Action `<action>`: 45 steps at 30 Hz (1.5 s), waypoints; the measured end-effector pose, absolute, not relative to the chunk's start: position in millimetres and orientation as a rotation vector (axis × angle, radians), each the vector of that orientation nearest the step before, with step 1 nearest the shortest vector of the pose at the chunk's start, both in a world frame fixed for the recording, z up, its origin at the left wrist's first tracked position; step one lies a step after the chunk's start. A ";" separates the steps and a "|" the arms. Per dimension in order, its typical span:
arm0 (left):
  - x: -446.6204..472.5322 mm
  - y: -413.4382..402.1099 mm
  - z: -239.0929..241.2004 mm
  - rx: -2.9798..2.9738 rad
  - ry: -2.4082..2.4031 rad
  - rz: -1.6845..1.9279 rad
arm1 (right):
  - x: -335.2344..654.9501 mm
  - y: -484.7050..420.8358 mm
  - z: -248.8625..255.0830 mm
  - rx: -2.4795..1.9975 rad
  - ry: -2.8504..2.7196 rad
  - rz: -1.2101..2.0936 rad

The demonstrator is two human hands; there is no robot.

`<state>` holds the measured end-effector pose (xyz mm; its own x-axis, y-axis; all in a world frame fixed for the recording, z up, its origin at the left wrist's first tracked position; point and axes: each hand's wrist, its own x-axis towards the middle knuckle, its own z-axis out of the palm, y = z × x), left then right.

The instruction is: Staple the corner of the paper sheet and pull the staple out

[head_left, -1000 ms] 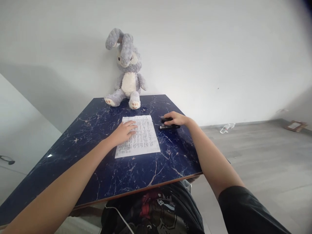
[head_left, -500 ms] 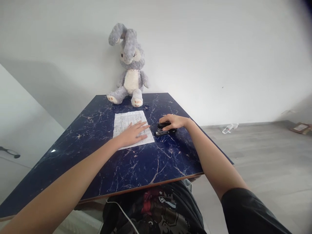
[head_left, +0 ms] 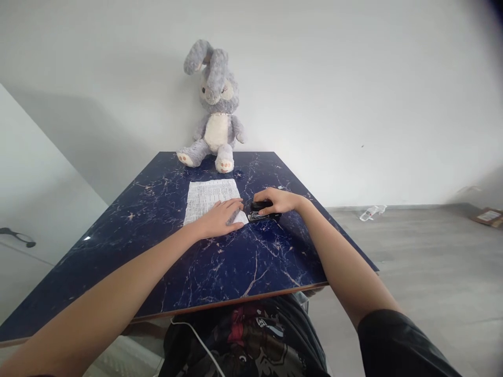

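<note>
A printed sheet of paper [head_left: 208,193] lies on the blue marble-patterned table. My left hand [head_left: 220,220] rests flat over its lower right part, fingers stretched toward the right edge and thumb apart. Just right of the sheet, my right hand [head_left: 274,201] grips a black stapler [head_left: 255,213] from above and behind. The stapler's front end points left and sits at the paper's lower right corner. Whether it touches or overlaps the paper I cannot tell. Part of the stapler's body is hidden under my right fingers.
A grey plush rabbit [head_left: 217,125] sits at the table's [head_left: 220,283] far edge against the wall. A small pale piece [head_left: 280,187] lies beyond my right hand. On the floor at the right are clear plastic packaging [head_left: 372,212] and a cardboard box [head_left: 487,215].
My right hand has brought the stapler slightly left, up to the paper's corner. My left fingers have drawn closer together near the right edge. The view has shifted a little.
</note>
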<state>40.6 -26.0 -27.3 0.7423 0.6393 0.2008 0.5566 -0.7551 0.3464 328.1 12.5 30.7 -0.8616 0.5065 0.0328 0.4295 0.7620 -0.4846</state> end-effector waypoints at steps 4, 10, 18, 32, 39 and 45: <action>42.8 -26.0 -31.0 2.665 0.890 0.365 | 321.9 10.1 30.1 -0.707 -2.789 0.693; 46.1 -26.0 -33.7 2.619 0.893 0.337 | 310.3 5.5 29.6 -0.671 -2.795 0.733; 51.3 -22.9 -38.8 2.602 0.924 0.399 | 283.6 -5.0 14.0 -0.959 -2.576 0.771; 53.7 -24.3 -37.2 2.604 0.977 0.337 | 246.5 -22.6 -2.8 -1.344 -2.743 -0.205; 50.1 -24.5 -33.1 2.653 0.986 0.220 | 299.9 -4.0 31.7 -0.827 -2.898 0.691; 50.8 -24.7 -35.2 2.652 0.981 0.271 | 356.2 15.6 40.8 -1.216 -2.635 0.722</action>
<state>50.8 -24.7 -35.2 0.7490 0.6587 0.0717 0.6020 -0.7218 0.3415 356.2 15.6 40.8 -0.6598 0.7488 -0.0630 0.6763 0.5551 -0.4842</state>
